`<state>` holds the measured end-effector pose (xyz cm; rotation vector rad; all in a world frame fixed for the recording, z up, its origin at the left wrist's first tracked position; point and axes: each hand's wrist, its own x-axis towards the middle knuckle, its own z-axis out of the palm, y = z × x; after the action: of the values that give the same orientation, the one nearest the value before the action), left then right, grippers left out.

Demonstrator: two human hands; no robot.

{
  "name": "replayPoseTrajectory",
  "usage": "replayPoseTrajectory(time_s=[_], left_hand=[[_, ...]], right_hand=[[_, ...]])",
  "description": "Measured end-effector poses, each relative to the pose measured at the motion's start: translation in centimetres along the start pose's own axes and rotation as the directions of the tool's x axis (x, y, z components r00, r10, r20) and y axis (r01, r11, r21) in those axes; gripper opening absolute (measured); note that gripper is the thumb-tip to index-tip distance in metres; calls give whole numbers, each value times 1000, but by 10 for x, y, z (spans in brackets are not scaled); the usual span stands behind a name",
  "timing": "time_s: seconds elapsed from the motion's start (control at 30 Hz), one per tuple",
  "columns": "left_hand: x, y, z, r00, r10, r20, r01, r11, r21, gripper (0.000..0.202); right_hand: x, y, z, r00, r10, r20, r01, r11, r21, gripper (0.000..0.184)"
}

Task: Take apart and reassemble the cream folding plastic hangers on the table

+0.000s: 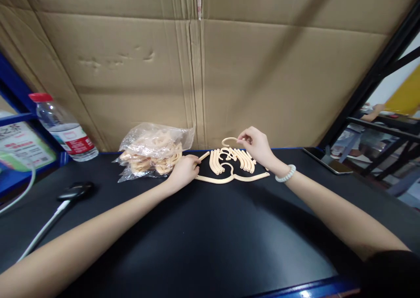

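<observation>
Right grip: pinched closed on a cream, curved plastic hook, seemingly steadying it. Left grip: at a cream plastic strip; closure I cannot tell. Cream, wide-armed plastic hanger: flat on black bench, apparently for easy reach.

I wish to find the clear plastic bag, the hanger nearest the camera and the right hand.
Clear plastic bag (151, 152), head view: middle of its front side.
Hanger nearest the camera (233, 177), head view: where its arms join.
Right hand (258, 145), head view: back of the hand.
</observation>
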<state>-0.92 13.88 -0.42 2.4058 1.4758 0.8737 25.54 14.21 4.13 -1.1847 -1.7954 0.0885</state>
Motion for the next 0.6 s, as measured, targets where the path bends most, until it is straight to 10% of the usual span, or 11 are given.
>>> replayPoseTrajectory(time_s=[0.23,0.37,0.47,0.6], left_hand=[[4,12,-23,997,-71,2,70,976,-208,12],[-5,31,-40,993,-62,101,95,927,-364,5],[-22,50,-38,984,-80,161,145,883,-447,3],[-46,72,-15,869,-189,457,493,399,-773,28]], right_hand=[[-49,-21,-19,980,179,86,-199,897,395,17],[-72,-39,-24,871,330,365,-482,420,769,22],[-83,-45,-22,839,305,450,-528,258,809,19],[-97,-46,-15,801,307,514,-583,205,786,14]])
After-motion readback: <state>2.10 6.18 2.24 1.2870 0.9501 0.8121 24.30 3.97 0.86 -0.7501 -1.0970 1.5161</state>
